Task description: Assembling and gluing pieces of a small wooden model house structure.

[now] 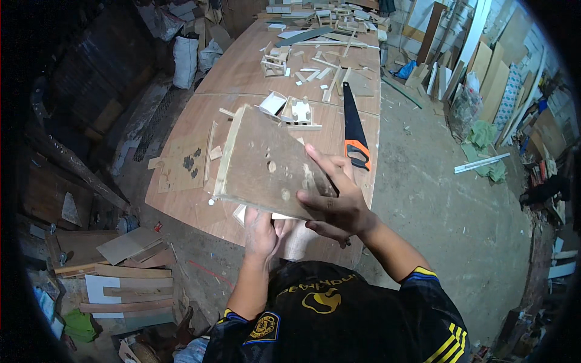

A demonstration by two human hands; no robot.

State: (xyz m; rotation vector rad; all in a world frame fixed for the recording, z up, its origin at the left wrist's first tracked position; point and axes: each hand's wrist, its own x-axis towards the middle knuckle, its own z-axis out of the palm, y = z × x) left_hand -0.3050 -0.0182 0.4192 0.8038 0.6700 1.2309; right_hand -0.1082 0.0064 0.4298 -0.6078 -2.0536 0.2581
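A brown wooden panel [260, 157], with a pale wood strip along its left edge and several stains and holes on its face, is held up in front of me, tilted over the worktable. My left hand [260, 233] grips it from below at the lower edge, its fingers partly hidden behind the panel. At the right side, my right hand [342, 202] is closed around the edge, with two digits lying on the face. What is behind the panel is mostly hidden.
A handsaw [356, 130] with an orange and black handle lies at the right of the wooden worktable [224, 78]. Beyond the panel are small white-and-wood pieces [296, 110], a small wooden frame [275, 60] and scattered offcuts. Boards [130, 290] are stacked on the floor at left.
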